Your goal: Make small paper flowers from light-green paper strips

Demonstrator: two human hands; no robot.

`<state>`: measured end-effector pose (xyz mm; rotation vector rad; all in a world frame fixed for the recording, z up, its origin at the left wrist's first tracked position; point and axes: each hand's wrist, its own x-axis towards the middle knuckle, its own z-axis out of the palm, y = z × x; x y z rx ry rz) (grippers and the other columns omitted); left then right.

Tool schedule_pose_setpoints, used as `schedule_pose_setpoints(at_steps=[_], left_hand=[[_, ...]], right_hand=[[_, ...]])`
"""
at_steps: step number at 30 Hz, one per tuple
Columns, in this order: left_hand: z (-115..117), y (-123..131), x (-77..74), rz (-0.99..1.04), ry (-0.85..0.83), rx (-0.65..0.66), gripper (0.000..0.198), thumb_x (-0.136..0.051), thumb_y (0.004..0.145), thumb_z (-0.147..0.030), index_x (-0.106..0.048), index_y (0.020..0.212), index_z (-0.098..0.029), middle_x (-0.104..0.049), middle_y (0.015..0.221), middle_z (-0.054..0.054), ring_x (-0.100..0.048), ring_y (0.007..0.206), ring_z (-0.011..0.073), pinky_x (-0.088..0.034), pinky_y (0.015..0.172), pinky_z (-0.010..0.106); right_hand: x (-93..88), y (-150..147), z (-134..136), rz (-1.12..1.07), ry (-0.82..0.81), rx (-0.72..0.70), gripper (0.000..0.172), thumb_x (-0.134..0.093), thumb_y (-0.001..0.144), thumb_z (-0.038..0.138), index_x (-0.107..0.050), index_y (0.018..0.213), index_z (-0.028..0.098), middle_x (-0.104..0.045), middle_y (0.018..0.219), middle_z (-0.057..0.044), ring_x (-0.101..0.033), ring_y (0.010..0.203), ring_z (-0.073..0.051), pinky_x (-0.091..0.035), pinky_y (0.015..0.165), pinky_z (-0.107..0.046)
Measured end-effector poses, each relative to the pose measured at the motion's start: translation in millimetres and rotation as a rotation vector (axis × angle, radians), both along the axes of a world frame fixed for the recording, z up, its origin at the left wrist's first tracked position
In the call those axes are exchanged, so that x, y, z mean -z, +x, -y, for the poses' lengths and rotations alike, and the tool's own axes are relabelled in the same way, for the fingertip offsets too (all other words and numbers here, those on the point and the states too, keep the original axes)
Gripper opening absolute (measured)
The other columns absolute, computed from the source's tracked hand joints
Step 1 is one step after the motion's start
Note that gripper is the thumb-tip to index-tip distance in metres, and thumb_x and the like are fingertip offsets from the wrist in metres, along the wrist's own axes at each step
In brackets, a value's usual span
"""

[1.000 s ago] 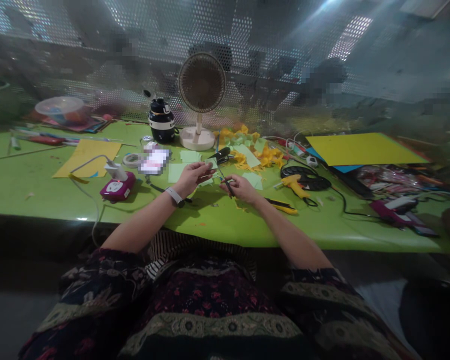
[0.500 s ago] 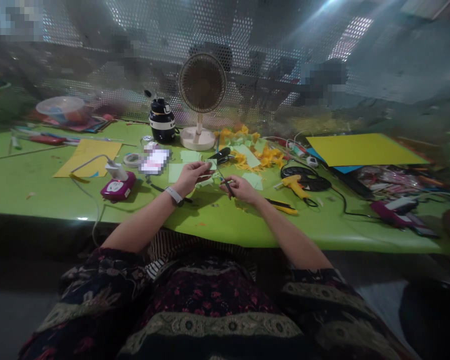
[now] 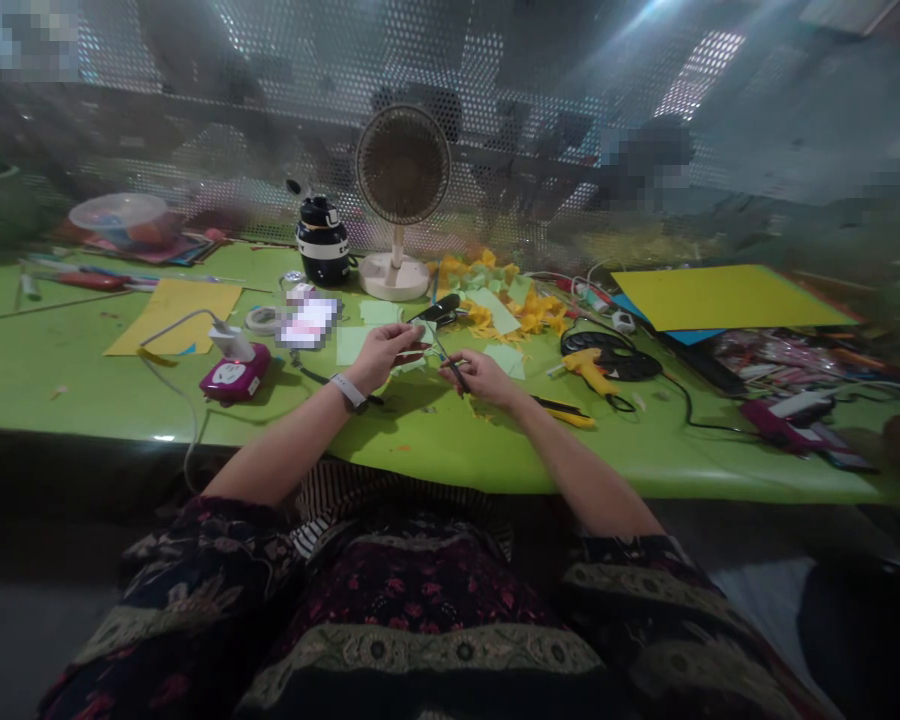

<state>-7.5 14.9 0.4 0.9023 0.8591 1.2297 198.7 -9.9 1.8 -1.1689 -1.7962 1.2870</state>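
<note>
My left hand (image 3: pixel 386 355) pinches a small piece of light green paper (image 3: pixel 426 330) over the middle of the green table (image 3: pixel 390 435). Just right of it, my right hand (image 3: pixel 480 376) is closed on a slim dark tool (image 3: pixel 454 371), whose tip points up and left toward the paper; it looks like scissors. Light green paper sheets (image 3: pixel 351 344) lie beneath and beyond my hands. Behind them sits a pile of orange and green paper pieces (image 3: pixel 521 310). A black-and-yellow cutter (image 3: pixel 566 412) rests to the right of my right hand.
A white fan (image 3: pixel 403 165) and a dark bottle (image 3: pixel 322 245) stand at the back. On the left are a purple power socket (image 3: pixel 234 378), a phone and an orange sheet (image 3: pixel 176 315). Rightward lie a yellow glue gun (image 3: pixel 591 372), a cable and a yellow sheet (image 3: pixel 727 298).
The small green paper in my left hand has turned and shows less of its face. Both hands stay almost in the same place.
</note>
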Motion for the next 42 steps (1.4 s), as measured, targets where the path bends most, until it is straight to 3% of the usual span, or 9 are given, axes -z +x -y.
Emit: schedule_pose_setpoints(at_steps=[20, 31, 42], left_hand=[[-4.0, -1.6, 4.7, -0.032, 0.063, 0.04, 0.047, -0.095, 0.052, -0.045, -0.07, 0.075, -0.013, -0.067, 0.069, 0.001, -0.065, 0.065, 0.0119, -0.056, 0.066, 0.026], [-5.3, -2.7, 5.0, -0.038, 0.066, 0.0, 0.041, -0.092, 0.06, -0.042, -0.068, 0.076, -0.014, -0.064, 0.067, -0.001, -0.06, 0.062, 0.0095, -0.056, 0.068, 0.028], [-2.0, 0.5, 4.7, -0.053, 0.068, 0.031, 0.043, -0.093, 0.057, -0.044, -0.068, 0.074, -0.014, -0.061, 0.064, -0.002, -0.059, 0.06, 0.0088, -0.057, 0.067, 0.027]], right_hand=[[1.0, 0.4, -0.2, 0.018, -0.01, -0.015, 0.053, -0.082, 0.067, 0.057, -0.058, 0.093, 0.018, -0.057, 0.058, 0.007, -0.054, 0.053, -0.01, -0.045, 0.053, -0.024], [1.1, 2.1, 0.1, 0.073, 0.019, -0.034, 0.051, -0.079, 0.072, 0.058, -0.058, 0.095, 0.018, -0.058, 0.056, 0.006, -0.053, 0.052, -0.01, -0.039, 0.052, -0.022], [7.2, 1.5, -2.8, 0.028, 0.005, -0.034, 0.049, -0.079, 0.072, 0.056, -0.059, 0.095, 0.018, -0.057, 0.057, 0.007, -0.056, 0.052, -0.011, -0.044, 0.053, -0.022]])
